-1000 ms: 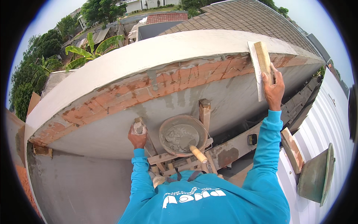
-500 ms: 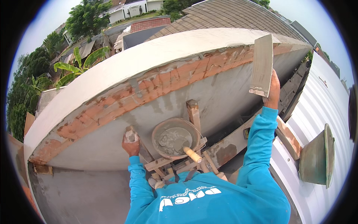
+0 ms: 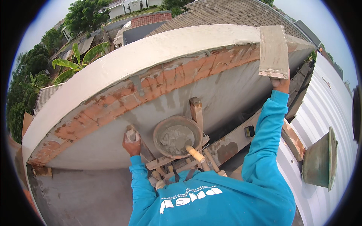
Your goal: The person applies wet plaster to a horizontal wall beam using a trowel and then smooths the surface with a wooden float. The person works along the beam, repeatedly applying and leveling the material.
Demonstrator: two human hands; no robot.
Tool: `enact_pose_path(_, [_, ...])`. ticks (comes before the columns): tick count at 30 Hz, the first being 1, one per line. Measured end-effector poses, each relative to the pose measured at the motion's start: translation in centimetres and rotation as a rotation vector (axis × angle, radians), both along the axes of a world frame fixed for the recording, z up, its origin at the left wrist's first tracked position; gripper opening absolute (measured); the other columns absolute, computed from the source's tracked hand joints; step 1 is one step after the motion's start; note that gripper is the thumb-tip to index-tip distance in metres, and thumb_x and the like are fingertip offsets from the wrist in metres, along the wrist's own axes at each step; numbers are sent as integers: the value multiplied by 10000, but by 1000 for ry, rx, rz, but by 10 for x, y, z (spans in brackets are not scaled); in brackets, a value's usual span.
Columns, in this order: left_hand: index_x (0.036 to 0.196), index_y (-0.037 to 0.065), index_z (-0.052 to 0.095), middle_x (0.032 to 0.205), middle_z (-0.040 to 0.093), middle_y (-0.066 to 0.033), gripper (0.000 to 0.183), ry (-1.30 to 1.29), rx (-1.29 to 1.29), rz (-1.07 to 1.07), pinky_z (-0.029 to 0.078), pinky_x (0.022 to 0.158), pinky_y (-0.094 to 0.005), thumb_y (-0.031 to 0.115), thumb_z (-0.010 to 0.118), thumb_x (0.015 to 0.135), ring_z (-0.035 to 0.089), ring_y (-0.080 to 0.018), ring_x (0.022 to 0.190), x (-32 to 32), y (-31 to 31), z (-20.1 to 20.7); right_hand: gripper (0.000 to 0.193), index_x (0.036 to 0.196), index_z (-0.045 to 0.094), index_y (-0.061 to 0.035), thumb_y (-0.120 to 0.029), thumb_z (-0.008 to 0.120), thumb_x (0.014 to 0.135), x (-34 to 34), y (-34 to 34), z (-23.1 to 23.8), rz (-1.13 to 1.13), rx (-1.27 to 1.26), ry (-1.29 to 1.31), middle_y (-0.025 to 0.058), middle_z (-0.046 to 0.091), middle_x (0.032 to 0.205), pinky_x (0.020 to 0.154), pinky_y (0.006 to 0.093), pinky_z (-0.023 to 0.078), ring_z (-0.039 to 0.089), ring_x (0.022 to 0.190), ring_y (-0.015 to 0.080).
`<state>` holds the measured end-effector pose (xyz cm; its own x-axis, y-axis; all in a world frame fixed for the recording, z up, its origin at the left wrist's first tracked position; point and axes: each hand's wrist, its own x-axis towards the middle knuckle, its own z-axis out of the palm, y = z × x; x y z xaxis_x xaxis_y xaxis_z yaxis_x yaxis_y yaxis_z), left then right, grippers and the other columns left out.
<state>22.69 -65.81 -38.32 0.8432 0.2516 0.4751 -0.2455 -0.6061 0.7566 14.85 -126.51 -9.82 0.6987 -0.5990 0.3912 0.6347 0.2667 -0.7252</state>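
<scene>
My right hand [image 3: 281,83] is raised and grips the lower end of a flat wooden plaster float [image 3: 273,51]. The float lies against the exposed red brick band [image 3: 158,81] just below the wall's smooth plastered top [image 3: 151,49]. My left hand [image 3: 131,144] is closed around the mortar-smeared top of a slanted wooden post [image 3: 145,152] in front of the grey rendered wall face [image 3: 226,94]. Both arms wear bright blue sleeves.
A round pan of wet grey mortar [image 3: 177,136] sits on a wooden scaffold frame [image 3: 196,109] between my arms, with a trowel's wooden handle [image 3: 195,153] sticking out of it. White corrugated sheeting [image 3: 328,113] and a green metal bowl [image 3: 320,158] are at right. A concrete floor [image 3: 83,192] lies far below.
My right hand has carried the float up and turned it flat over the brick band. My left hand keeps its grip on the post. The view has tilted slightly.
</scene>
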Motion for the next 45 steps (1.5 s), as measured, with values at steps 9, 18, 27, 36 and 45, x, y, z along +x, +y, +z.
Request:
enact_pose_path(9, [1038, -72, 631, 887, 682, -207, 435, 7, -26, -66, 535, 756, -393, 183, 793, 725, 672, -326, 798, 1, 2, 5, 353, 1282, 519, 34, -71, 540, 947, -51, 43, -75, -487, -616, 354, 132, 631, 1200, 862, 337, 555, 643, 1032, 198])
enact_pose_path(18, [1023, -68, 665, 938, 695, -112, 226, 52, -154, -123, 535, 719, -340, 113, 685, 888, 660, -196, 823, 2, 25, -27, 382, 1282, 563, 40, -80, 560, 919, -112, 136, -128, -421, -535, 535, 155, 576, 1306, 989, 334, 463, 573, 1186, 255])
enact_pose_path(27, [1049, -98, 634, 980, 692, -166, 317, 84, 1, -87, 533, 728, -403, 173, 685, 891, 657, -265, 819, 2, 3, -11, 426, 1323, 502, -16, -206, 548, 944, -179, 105, -113, -567, -256, 249, 163, 574, 1288, 985, 405, 481, 571, 1171, 304])
enact_pose_path(36, [1089, -86, 625, 1012, 689, -148, 309, -62, -67, -155, 520, 789, -360, 131, 690, 879, 657, -244, 878, 0, 10, -11, 451, 1384, 447, -42, -298, 439, 1013, -194, 94, -71, -428, 406, 9, 141, 508, 1374, 975, 483, 512, 552, 1203, 321])
enact_pose_path(45, [1093, -86, 623, 1005, 688, -167, 391, 102, -185, -132, 525, 814, -374, 116, 744, 781, 664, -270, 884, -1, 8, -5, 460, 1358, 466, 19, -249, 514, 987, -119, 87, -17, -276, -31, 64, 135, 590, 1242, 915, 366, 531, 626, 1084, 230])
